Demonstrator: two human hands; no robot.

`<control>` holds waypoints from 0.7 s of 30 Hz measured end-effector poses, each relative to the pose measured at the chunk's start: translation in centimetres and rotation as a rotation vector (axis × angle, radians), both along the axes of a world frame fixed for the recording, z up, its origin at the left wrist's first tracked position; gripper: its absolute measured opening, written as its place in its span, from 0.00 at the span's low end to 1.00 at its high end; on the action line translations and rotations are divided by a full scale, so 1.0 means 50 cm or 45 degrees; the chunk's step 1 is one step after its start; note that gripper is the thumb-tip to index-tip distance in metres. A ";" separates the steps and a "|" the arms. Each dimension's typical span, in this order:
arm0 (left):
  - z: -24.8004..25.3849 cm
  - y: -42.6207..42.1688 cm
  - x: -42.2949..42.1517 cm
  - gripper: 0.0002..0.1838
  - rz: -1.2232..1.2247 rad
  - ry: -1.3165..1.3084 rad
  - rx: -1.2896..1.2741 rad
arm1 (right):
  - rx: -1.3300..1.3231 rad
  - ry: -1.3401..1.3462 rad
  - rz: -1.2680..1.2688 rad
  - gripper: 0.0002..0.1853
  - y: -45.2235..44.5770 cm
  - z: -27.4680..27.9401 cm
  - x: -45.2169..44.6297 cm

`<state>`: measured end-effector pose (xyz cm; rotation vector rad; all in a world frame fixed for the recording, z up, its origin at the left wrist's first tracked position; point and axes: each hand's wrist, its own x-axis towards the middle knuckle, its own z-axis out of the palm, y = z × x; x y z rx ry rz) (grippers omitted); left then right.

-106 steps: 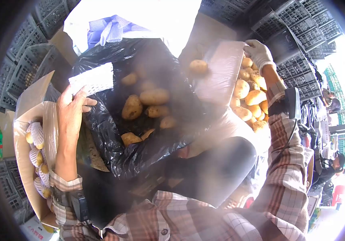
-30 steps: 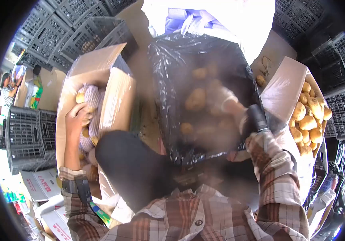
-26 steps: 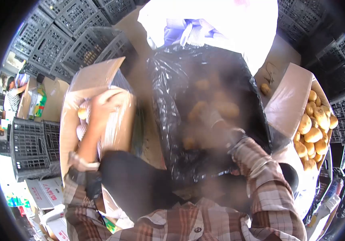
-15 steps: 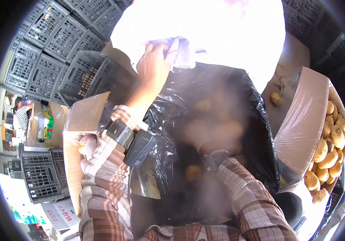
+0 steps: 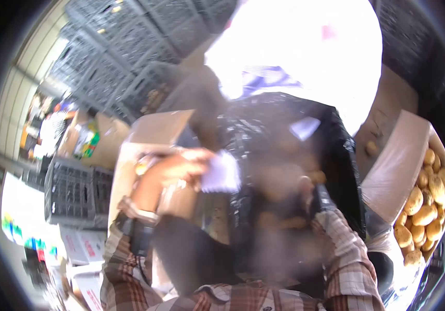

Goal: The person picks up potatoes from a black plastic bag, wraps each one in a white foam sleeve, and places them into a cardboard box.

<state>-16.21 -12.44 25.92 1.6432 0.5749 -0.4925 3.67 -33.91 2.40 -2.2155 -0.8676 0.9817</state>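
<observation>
My left hand (image 5: 189, 165), bare and blurred, is closed on a white foam net sleeve (image 5: 221, 172) above the edge of the left cardboard box (image 5: 160, 129). My right hand (image 5: 284, 181) is over the black plastic liner (image 5: 344, 155), smeared by haze, so its fingers cannot be made out. Potatoes (image 5: 317, 176) lie in the liner near my right hand. A small white piece (image 5: 304, 128) shows over the liner's far part. The right cardboard box (image 5: 396, 166) is full of loose potatoes (image 5: 423, 213).
A bright white bag (image 5: 316, 57) with bluish sleeves (image 5: 269, 78) stands behind the liner. Grey crates (image 5: 124, 52) are stacked at the upper left, black crates (image 5: 72, 189) at the left. A person (image 5: 52, 129) is at the far left. Printed cartons (image 5: 85, 243) lie lower left.
My left hand went from the left box to the sleeves in the white bag, then came back toward the left box with a sleeve. My right hand stays over the liner. The view has turned.
</observation>
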 end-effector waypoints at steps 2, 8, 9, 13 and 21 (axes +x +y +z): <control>-0.044 -0.058 -0.045 0.25 -0.206 0.021 -0.050 | 0.077 0.014 -0.045 0.34 -0.034 0.030 -0.011; -0.249 -0.154 -0.042 0.20 0.085 -0.537 1.082 | -0.028 -0.374 0.495 0.30 -0.073 -0.007 -0.098; -0.256 -0.160 -0.039 0.20 0.093 -0.543 1.090 | -0.022 -0.383 0.501 0.30 -0.066 0.008 -0.115; -0.254 -0.176 -0.053 0.20 0.215 -0.580 1.460 | -0.252 -0.104 0.857 0.27 -0.038 0.091 -0.215; -0.119 -0.236 -0.028 0.13 0.471 -0.226 0.842 | 0.283 -1.596 1.148 0.19 -0.016 -0.126 -0.290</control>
